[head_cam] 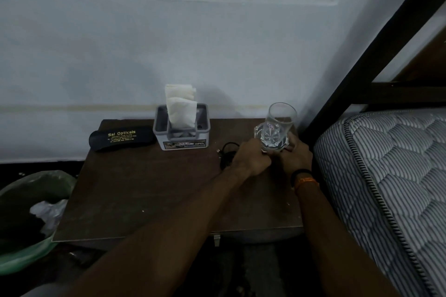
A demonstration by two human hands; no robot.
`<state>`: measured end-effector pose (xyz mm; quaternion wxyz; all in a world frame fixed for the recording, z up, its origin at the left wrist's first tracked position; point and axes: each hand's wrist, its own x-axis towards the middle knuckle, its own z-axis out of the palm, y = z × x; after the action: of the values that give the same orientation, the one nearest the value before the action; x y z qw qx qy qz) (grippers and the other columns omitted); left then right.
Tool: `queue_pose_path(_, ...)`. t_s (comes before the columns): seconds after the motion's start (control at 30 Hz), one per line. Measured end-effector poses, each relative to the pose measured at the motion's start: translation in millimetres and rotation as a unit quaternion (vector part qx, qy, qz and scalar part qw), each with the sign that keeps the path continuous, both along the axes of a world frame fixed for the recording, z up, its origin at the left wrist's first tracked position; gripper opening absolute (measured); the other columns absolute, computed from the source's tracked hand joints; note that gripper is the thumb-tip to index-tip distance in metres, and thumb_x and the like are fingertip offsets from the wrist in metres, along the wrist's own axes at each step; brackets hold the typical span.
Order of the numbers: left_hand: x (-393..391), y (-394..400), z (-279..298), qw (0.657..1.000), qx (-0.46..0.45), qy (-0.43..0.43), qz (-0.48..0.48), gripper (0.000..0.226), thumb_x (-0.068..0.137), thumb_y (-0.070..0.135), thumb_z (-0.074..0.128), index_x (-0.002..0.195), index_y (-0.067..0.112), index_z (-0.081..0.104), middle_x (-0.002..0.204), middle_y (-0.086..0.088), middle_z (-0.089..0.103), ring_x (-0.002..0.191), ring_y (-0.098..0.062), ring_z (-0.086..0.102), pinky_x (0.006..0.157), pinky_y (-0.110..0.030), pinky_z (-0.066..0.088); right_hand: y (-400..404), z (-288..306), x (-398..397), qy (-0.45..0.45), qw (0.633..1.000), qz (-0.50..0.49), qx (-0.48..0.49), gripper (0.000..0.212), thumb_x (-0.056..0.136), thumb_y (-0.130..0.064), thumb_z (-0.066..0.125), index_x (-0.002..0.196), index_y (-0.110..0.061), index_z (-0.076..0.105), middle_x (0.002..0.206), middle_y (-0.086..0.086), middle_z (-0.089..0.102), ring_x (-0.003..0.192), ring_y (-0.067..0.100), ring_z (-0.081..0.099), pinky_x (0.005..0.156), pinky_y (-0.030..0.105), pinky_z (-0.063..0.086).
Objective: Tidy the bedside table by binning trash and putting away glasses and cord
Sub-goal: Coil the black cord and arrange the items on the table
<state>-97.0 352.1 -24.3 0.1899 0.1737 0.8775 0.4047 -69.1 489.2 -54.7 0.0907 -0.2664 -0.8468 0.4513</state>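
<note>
- Where the two forearms reach in from the near edge, the bedside table [135, 190] bears a dark wooden top.
- Left hand [251, 158]: fingers curled at the base of the drinking glass [277, 128]; what exactly it grips cannot be told.
- Right hand [295, 155]: fingers wrapped round the tilted glass from the right; wrist wears a black band.
- Black cord [228, 155]: coiled on the table just left of the left hand.
- Bin [29, 200]: green-lined, left of the table, holding crumpled trash.
- Tissue box [182, 128]: grey, upright, at the rear centre.
- Glasses case [121, 138]: black, closed, lying at the rear left.
- Mattress [386, 188]: striped, right of the table.
</note>
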Motion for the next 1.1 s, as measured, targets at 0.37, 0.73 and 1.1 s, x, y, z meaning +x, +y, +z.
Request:
queue_pose_path(0.37,-4.0,-62.0,-27.2,0.968,-0.041,0.244,-0.035,0.024,0.079,0.015,0.059,0.101,0.012,0.067,0.110,-0.007,0.064,0.102,-0.026,0.057,0.092,-0.037,0.045,-31.1,7.0,18.1,-0.061,0.989,-0.066,0.119,0.011,0.075,-0.018,0.073,0.085,-0.021,0.070,0.098,0.005,0.073,0.097,0.028,0.067,0.084,0.035,0.053)
queue_pose_path(0.73,8.0,-106.5,-58.0,0.983,-0.049,0.173,-0.025,0.051,0.089,0.039,0.065,0.133,0.014,0.059,0.144,-0.001,0.051,0.133,-0.016,0.046,0.113,-0.029,0.034,-71.2,2.2,29.5,-0.071,0.988,0.133,0.039,0.052,0.078,-0.031,0.078,0.126,-0.018,0.062,0.120,0.001,0.066,0.103,0.019,0.066,0.094,0.036,0.054)
queue_pose_path(1.1,10.2,-113.9,-69.9,0.970,-0.058,0.223,-0.082,0.050,0.092,0.036,0.063,0.140,0.026,0.053,0.155,-0.004,0.038,0.142,-0.022,0.034,0.112,-0.023,0.021,-68.1,2.0,23.8,-0.066,0.980,0.183,0.044,0.054,0.068,-0.019,0.088,0.118,-0.014,0.069,0.119,0.001,0.067,0.090,0.011,0.064,0.073,0.012,0.049)
